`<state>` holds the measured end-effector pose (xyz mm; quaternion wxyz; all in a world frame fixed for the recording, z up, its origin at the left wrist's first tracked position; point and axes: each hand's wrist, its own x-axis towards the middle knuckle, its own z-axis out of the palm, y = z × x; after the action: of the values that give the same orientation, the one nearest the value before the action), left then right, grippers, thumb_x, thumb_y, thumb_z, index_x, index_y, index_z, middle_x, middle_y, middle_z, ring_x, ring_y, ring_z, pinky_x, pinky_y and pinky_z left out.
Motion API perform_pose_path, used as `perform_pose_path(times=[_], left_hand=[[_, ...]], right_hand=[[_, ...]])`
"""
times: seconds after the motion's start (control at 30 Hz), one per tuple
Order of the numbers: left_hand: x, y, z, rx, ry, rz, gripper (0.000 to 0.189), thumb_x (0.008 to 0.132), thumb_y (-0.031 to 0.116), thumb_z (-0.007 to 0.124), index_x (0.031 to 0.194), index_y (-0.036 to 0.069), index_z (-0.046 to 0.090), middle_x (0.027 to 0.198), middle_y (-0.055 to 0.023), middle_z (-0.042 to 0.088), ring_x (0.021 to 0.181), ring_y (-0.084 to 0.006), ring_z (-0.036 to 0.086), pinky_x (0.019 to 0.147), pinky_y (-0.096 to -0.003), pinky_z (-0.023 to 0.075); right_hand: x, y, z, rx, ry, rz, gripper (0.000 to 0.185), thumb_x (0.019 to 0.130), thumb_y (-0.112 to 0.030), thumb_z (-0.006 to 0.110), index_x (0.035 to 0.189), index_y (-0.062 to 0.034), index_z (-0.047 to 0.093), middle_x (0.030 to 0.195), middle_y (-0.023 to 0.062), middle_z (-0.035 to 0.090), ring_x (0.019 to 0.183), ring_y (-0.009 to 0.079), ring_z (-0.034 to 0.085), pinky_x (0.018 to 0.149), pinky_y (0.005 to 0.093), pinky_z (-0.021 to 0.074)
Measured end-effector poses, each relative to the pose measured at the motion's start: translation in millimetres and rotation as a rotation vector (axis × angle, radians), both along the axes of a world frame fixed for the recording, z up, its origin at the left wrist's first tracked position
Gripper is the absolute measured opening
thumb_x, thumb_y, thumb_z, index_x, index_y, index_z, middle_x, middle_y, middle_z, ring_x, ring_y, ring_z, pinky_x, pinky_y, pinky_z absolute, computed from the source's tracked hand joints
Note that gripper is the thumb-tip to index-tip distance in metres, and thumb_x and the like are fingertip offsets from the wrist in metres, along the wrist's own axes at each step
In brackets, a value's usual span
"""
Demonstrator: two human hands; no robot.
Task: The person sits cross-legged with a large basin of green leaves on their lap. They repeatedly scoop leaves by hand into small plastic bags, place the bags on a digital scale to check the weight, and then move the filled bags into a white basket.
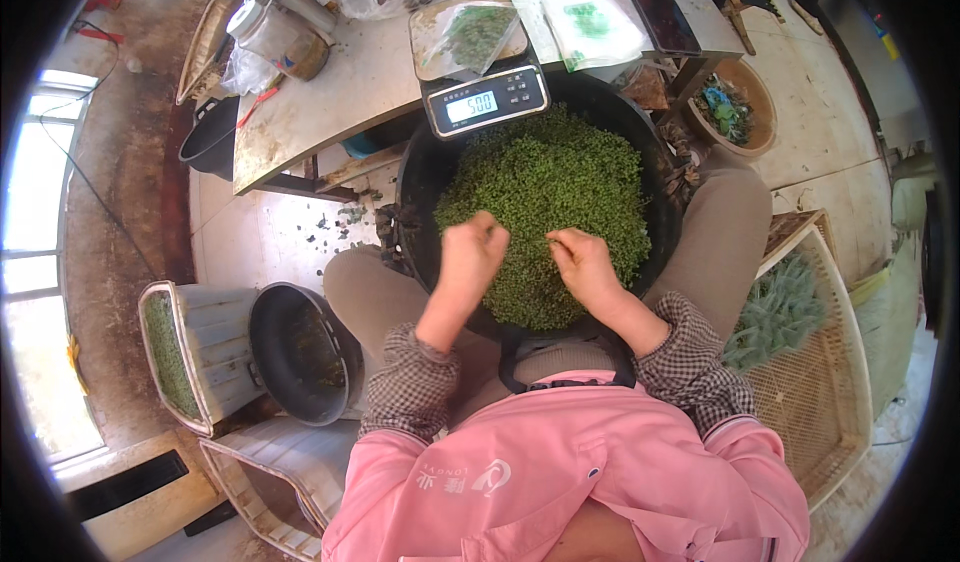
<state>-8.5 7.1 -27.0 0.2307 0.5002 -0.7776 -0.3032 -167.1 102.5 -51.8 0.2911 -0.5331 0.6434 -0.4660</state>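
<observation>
A large black tub (664, 251) between my knees is heaped with small-leaved green sprigs (555, 179). My left hand (474, 251) is over the left part of the heap, its fingers curled in and slightly blurred; whether it holds anything is hidden. To its right, my right hand (581, 258) pinches thumb and forefinger together above the greens, and I cannot tell whether a sprig is between them. Beyond the heap, a digital scale (487, 101) at the table's edge bears a clear plastic bag of greens (474, 37). Its display is lit.
Flat clear bags (592, 29) and a phone (664, 18) lie on the table (360, 74), with a plastic jar (277, 41) at left. Beside my right leg is a crate (810, 404) of filled bags. A black bucket (300, 352) and a white bin (225, 344) stand at left.
</observation>
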Motion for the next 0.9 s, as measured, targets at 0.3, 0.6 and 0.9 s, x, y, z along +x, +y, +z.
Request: perform_pose_path(times=[0.3,0.6,0.9], left_hand=[[-42,-117,78,-0.170,0.042,0.102,0.017,0.082,0.015,0.061,0.085,-0.002,0.062,0.059,-0.0083,0.061,0.050,-0.0133,0.059,0.049,-0.0262,0.0449],[-35,-116,66,-0.347,0.135,0.078,0.026,0.078,0.002,0.062,0.104,-0.002,0.061,0.082,-0.0148,0.062,0.069,-0.0256,0.062,0.065,-0.0324,0.0492],[-17,22,9,0.496,0.252,-0.310,0.037,0.082,0.010,0.067,0.115,0.000,0.054,0.095,-0.0055,0.060,0.083,-0.0116,0.057,0.074,-0.0257,0.0475]], right_hand=[[-16,4,-32,0.304,-0.505,0.040,0.014,0.087,-0.002,0.054,0.100,0.0033,0.055,0.069,0.0024,0.058,0.056,0.0065,0.053,0.050,0.0216,0.0447],[-23,3,-18,0.440,-0.820,0.068,0.010,0.089,-0.002,0.052,0.098,-0.0014,0.052,0.081,0.0072,0.063,0.064,0.0097,0.060,0.050,0.0188,0.0430],[-15,-2,-8,0.311,-1.020,0.166,0.013,0.091,-0.007,0.052,0.103,-0.0031,0.049,0.079,0.0054,0.061,0.067,0.0120,0.061,0.052,0.0202,0.0440]])
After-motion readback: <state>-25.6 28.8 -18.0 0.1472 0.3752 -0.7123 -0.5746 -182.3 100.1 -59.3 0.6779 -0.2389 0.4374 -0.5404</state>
